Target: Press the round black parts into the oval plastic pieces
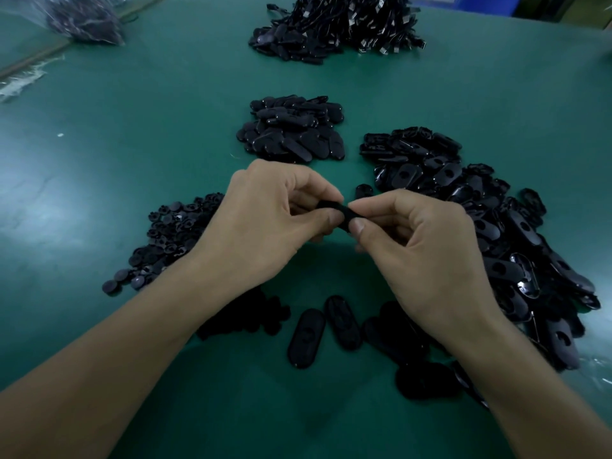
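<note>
1. The green desk (132, 160) carries everything, and the work lies on it in separate heaps.
2. The biggest heap, on the right, is the oval plastic pieces (496, 246). Many show an open round hole, so I judge that they are waiting and that a large part of the task is left.
3. The far heap of cabled parts (337, 24) lies well apart from the hands. I cannot tell its role.
4. The centre pile (291, 130), just beyond the hands, looks like finished ovals. It is too dark to be sure.
5. The round black parts (172, 233) lie in a heap on the left, partly hidden behind the wrist. Plenty remain.
6. The left hand (265, 223) and the right hand (417, 250) meet above the desk, between the heaps.
7. The held piece (334, 208) is one oval. The fingers (358, 225) of both hands are clamped on it, with the thumbs on the near side. I cannot see whether a round part is already seated in it.
</note>
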